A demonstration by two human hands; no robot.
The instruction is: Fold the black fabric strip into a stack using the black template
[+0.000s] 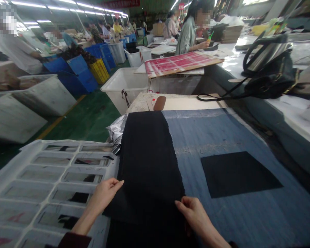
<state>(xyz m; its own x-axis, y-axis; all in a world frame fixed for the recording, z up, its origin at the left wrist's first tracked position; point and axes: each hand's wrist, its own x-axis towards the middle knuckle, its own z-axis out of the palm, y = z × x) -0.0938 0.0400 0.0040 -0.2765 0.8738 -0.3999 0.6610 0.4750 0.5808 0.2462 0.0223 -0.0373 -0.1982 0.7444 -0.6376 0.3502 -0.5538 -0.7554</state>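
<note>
Cloth, a long black strip, lies on the blue table and runs away from the person. At its near end the left hand pinches the left edge and the right hand pinches the right edge, fingers closed on it. A white crate sits beside it on the left, a black square on the right. Farther off lie a brown oval and a bag.

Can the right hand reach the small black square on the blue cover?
Probably yes: only bare blue cover lies between the right hand and the black square, though it holds the long strip.
</note>
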